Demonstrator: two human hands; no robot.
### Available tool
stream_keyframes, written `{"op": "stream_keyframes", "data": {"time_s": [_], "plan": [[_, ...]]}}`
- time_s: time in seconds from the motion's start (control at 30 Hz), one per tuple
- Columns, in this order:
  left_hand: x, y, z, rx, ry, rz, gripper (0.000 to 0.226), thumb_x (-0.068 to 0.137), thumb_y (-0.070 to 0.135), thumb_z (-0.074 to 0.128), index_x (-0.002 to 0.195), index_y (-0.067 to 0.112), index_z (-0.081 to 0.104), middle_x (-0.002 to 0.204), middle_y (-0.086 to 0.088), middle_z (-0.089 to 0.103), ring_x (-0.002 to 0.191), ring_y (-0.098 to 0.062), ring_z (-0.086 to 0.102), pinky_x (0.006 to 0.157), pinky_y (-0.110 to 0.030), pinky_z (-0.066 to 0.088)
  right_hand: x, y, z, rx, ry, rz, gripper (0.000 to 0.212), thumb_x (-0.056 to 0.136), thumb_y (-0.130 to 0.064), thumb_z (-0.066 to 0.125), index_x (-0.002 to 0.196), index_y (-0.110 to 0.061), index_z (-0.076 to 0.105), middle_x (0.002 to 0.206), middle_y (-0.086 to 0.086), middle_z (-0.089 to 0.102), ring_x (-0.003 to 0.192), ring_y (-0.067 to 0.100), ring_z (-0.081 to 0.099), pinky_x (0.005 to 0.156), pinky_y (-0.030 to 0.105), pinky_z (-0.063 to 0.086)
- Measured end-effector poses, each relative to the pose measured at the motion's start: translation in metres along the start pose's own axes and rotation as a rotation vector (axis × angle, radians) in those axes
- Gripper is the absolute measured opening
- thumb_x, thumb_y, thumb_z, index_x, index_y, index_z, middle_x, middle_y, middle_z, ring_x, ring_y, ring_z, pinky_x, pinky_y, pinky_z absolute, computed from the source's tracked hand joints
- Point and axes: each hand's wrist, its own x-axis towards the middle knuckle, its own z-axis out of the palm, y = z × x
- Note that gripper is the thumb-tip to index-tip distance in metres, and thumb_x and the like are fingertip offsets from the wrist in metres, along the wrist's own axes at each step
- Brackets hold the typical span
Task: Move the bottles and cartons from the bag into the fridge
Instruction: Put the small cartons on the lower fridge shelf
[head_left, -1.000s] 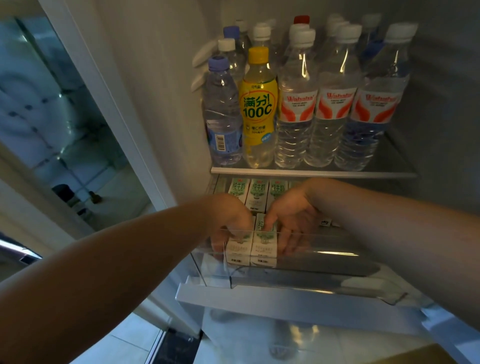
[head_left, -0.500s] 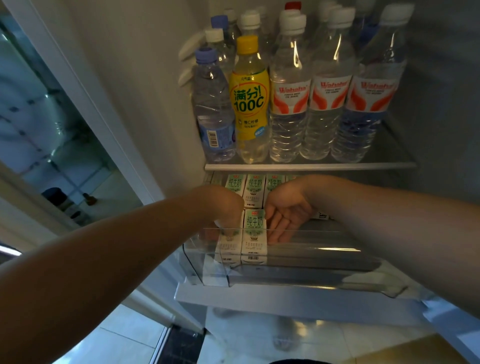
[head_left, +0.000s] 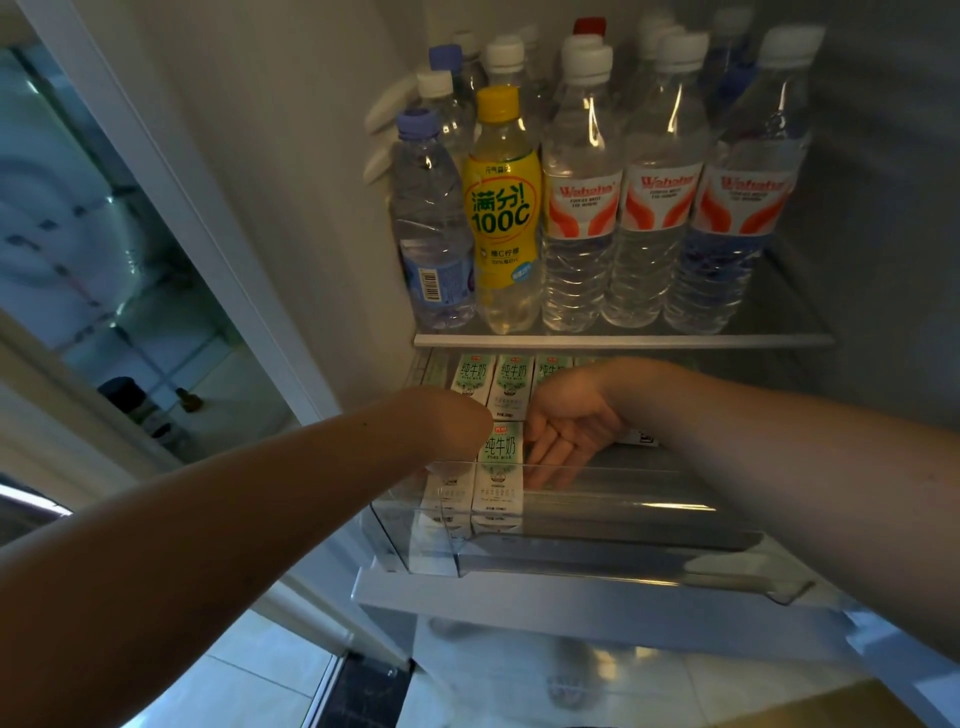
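Observation:
Two green-and-white milk cartons stand side by side at the front left of a clear plastic drawer (head_left: 649, 470) in the fridge. My left hand (head_left: 449, 428) bends down over the left carton (head_left: 447, 499), its fingers mostly hidden behind the carton's top. The right carton (head_left: 500, 467) stands free; my right hand (head_left: 566, 436) rests beside it, palm toward it, fingers loosely extended. More milk cartons (head_left: 511, 379) form a row behind. Above, water bottles (head_left: 582, 218) and a yellow lemon drink bottle (head_left: 501, 218) stand on the glass shelf (head_left: 675, 341).
The drawer's right half shows only a bit of carton behind my right wrist. The fridge's left wall (head_left: 311, 208) runs close to the cartons. A tiled floor (head_left: 249, 675) lies below. The bag is out of view.
My right hand has let go of the right front carton and lifted slightly, its fingers spreading. My left hand stays over the left carton. Both front cartons have settled in the drawer.

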Motion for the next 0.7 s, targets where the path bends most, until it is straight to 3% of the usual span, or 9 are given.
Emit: {"op": "stream_keyframes", "data": {"time_s": [0.2,0.3,0.37,0.53,0.63,0.7], "plan": [[-0.006,-0.006,-0.004,-0.179,0.057,-0.037,0.025,0.1,0.014,0.05,0.118,0.005,0.063,0.117,-0.008,0.065,0.099,-0.02,0.061,0.08,-0.025,0.047,-0.012,-0.006,0.002,-0.238,0.156,-0.026,0.032,0.098,-0.008,0.042,0.126,-0.003,0.058,0.123,0.016,0.064,0.115,0.032,0.06,0.098,0.05,0.05],[-0.017,-0.013,-0.012,-0.351,0.128,-0.061,0.03,0.099,0.024,0.049,0.122,0.011,0.064,0.123,-0.007,0.064,0.107,-0.023,0.06,0.094,-0.034,0.049,-0.029,-0.014,0.005,-0.473,0.303,-0.112,0.033,0.097,-0.01,0.049,0.13,-0.008,0.053,0.116,0.009,0.058,0.109,0.027,0.061,0.093,0.05,0.054],[-0.029,-0.015,-0.016,-0.472,0.215,-0.116,0.037,0.099,0.029,0.051,0.132,0.015,0.06,0.135,-0.005,0.058,0.118,-0.023,0.056,0.101,-0.035,0.045,-0.044,-0.02,0.008,-0.523,0.375,-0.181,0.034,0.099,-0.016,0.049,0.132,-0.01,0.051,0.123,0.008,0.057,0.11,0.025,0.062,0.092,0.046,0.055],[-0.061,-0.007,-0.006,-0.644,0.471,-0.228,0.031,0.1,0.025,0.047,0.124,0.013,0.062,0.125,-0.01,0.062,0.113,-0.026,0.057,0.092,-0.032,0.044,-0.094,-0.023,0.031,-0.629,0.575,-0.404,0.034,0.096,-0.018,0.052,0.129,-0.013,0.058,0.122,0.01,0.06,0.1,0.024,0.057,0.074,0.031,0.049],[-0.089,0.011,0.008,-0.789,0.6,-0.217,0.034,0.1,0.021,0.048,0.132,0.013,0.057,0.128,-0.009,0.061,0.117,-0.027,0.057,0.101,-0.036,0.045,-0.11,-0.011,0.051,-0.542,0.666,-0.573,0.042,0.095,-0.017,0.053,0.136,-0.021,0.053,0.123,0.004,0.059,0.102,0.019,0.054,0.081,0.026,0.041],[-0.113,0.026,0.02,-0.831,0.701,-0.174,0.04,0.101,0.022,0.048,0.141,0.016,0.049,0.139,-0.007,0.053,0.125,-0.026,0.051,0.102,-0.033,0.04,-0.114,0.002,0.068,-0.457,0.703,-0.676,0.05,0.094,-0.02,0.055,0.143,-0.027,0.046,0.135,0.0,0.055,0.117,0.018,0.054,0.094,0.03,0.044]]}}
